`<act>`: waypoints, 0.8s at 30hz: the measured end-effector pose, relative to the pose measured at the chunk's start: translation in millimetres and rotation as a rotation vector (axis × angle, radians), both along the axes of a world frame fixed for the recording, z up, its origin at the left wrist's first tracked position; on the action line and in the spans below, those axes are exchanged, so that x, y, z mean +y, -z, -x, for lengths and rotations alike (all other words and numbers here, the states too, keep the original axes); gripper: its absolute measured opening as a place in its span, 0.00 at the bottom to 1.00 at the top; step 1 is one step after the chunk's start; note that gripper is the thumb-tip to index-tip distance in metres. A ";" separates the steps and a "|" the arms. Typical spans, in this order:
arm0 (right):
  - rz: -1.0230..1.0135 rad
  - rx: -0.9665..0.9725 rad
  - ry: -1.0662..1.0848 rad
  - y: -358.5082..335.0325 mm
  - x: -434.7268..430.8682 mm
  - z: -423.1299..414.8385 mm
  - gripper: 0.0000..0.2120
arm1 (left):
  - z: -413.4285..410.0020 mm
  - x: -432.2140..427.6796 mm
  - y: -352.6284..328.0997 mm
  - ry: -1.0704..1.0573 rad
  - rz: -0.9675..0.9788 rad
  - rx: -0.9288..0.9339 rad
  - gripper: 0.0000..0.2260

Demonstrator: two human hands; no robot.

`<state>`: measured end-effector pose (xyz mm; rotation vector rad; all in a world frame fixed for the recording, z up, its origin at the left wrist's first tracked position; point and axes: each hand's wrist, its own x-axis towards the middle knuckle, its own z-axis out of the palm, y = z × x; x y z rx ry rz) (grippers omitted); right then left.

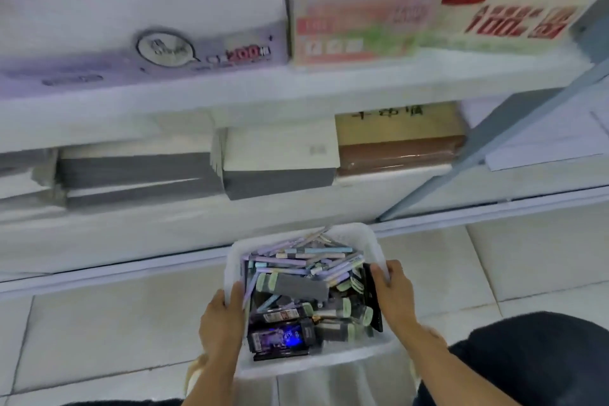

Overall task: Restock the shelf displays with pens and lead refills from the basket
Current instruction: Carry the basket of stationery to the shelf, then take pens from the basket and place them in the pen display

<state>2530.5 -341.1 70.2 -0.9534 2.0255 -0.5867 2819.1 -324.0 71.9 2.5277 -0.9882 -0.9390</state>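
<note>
The left hand (222, 310) grips the nine o'clock rim of the white translucent plastic basket (329, 360), thumb hooked inside and fingers hidden underneath. The basket is low over the pale tiled floor (99, 323); I cannot tell whether it rests there. It is heaped with slim pastel pens (306, 256) toward twelve o'clock and dark glossy refill packets (280, 338) toward six. At three o'clock the right hand (393, 290) curls over the rim. With so full a load, restocking looks barely begun. The white metal shelf (230, 92) ahead carries lilac wrapped paper packs (131, 26), with no pen display in sight.
</note>
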 end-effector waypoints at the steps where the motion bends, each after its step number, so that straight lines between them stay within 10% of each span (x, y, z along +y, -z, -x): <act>1: 0.008 0.014 0.006 19.5 -0.2 -0.5 0.10 | 3.7 0.1 18.4 -0.017 -0.001 -0.002 0.21; 16: 0.121 0.068 -0.018 152.3 -17.2 6.7 0.11 | 28.6 -11.1 139.3 -0.155 0.124 0.004 0.19; 20: 0.456 0.293 -0.140 136.9 -20.6 5.2 0.17 | 43.1 -20.5 121.8 -0.005 0.244 -0.332 0.17; 24: 0.376 0.233 -0.758 124.8 -45.8 -3.6 0.19 | 62.6 -26.6 115.6 0.616 0.459 -0.204 0.10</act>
